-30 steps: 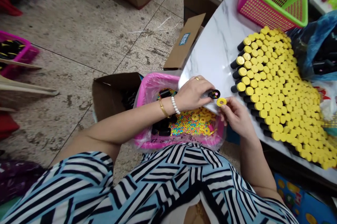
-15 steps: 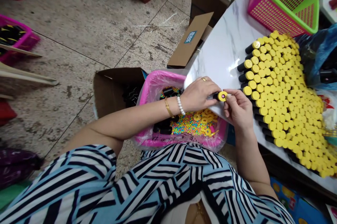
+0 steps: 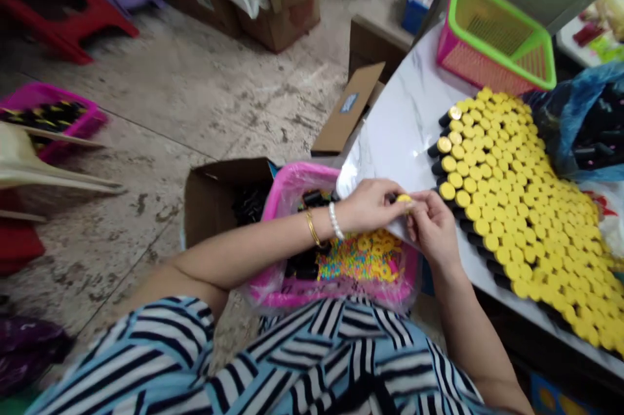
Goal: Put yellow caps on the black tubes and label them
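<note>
Left hand [image 3: 373,205]: gripping black tube [image 3: 390,197]. Right hand [image 3: 435,225]: pinching its yellow cap [image 3: 404,198]. Pink tub [image 3: 292,298], beneath: beads [image 3: 335,263], yellow rings [image 3: 383,244].

- No word, brand or number can be read with certainty.
- Blue label [image 3: 348,103] on the cardboard flap [image 3: 334,129] beside the white table [image 3: 390,122]: pale characters, too small and blurred to read.
- Clear plastic liner [image 3: 355,289] over the near side of the pink tub [image 3: 280,299]: a broken row of dark characters, creased and illegible.
- White plastic bag [image 3: 613,229] at the right edge of the view: a red printed mark [image 3: 603,203], with no letters legible in it.
</note>
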The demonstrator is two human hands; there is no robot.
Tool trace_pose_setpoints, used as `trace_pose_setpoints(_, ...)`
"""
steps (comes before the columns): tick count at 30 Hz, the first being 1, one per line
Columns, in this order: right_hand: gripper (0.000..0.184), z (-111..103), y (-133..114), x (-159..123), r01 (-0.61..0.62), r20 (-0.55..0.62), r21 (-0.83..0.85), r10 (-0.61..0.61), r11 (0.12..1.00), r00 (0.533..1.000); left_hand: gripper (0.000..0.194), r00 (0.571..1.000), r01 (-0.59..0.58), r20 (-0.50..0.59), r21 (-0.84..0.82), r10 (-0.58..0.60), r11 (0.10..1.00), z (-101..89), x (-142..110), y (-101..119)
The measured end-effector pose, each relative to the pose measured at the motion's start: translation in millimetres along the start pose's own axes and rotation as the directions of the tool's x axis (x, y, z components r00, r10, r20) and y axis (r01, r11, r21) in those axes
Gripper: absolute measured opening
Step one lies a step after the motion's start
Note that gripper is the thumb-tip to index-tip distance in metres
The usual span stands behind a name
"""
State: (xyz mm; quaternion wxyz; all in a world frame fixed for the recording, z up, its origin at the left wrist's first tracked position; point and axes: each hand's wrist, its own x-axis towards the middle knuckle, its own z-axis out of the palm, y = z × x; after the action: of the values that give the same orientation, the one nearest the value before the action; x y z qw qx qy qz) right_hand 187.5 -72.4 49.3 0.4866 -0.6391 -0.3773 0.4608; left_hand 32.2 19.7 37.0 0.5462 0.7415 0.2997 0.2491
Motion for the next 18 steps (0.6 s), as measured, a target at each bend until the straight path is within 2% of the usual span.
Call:
trace_pose_setpoints(1,0.028,-0.4,0.8,-1.6,-0.027,-0.006,-0.005,0.027,1.0,1.0,0.033,0.991,0.132,0.034,-0.12,-0.128,0.984,4.4,0.0,3.0)
trace_pose_setpoints(3,0.03,-1.1,7.0,-2.5,-0.069,-0.009,-0.027,0.069,0.997,0.998,0.038,0.952,0.306,0.105,-0.304,-0.288,0.902,12.5,1.5,3.1)
trace_pose_setpoints(5,0.034,0.0,17.3,1.7,-0.039,-0.012,-0.031,0.039,0.999,0.999,0.042,0.923,0.386,0.165,-0.398,-0.349,0.832,15.7,4.9,-2.2)
trace_pose_setpoints(7,0.039,2.2,26.1,8.0,-0.011,0.021,0.005,0.011,1.0,1.0,0.047,0.919,0.394,0.174,-0.448,-0.354,0.803,14.3,6.5,-6.5)
trace_pose_setpoints(9,0.043,3.4,31.2,11.9,0.007,0.064,0.027,-0.009,1.0,0.998,0.055,0.94,0.34,0.149,-0.461,-0.306,0.82,12.5,3.1,-7.7)
trace_pose_setpoints(11,0.047,2.6,33.8,12.0,0.012,0.084,0.052,-0.017,0.999,0.996,0.055,0.975,0.22,0.075,-0.38,-0.208,0.898,12.9,-4.6,-8.1)
trace_pose_setpoints(14,0.047,-0.6,34.9,9.9,0.002,0.12,0.143,-0.019,0.99,0.993,0.037,0.997,0.003,-0.082,-0.07,-0.009,0.998,17.0,-16.4,-10.9)
trace_pose_setpoints(16,0.045,-1.6,32.9,10.0,0.01,0.153,0.147,-0.033,0.989,0.988,0.024,0.99,-0.074,-0.112,0.1,0.085,0.992,20.0,-20.5,-12.5)
trace_pose_setpoints(18,0.045,-0.2,28.1,11.8,0.031,0.167,0.087,-0.045,0.996,0.985,0.017,0.989,-0.089,-0.1,0.171,0.107,0.981,22.1,-21.8,-11.5)
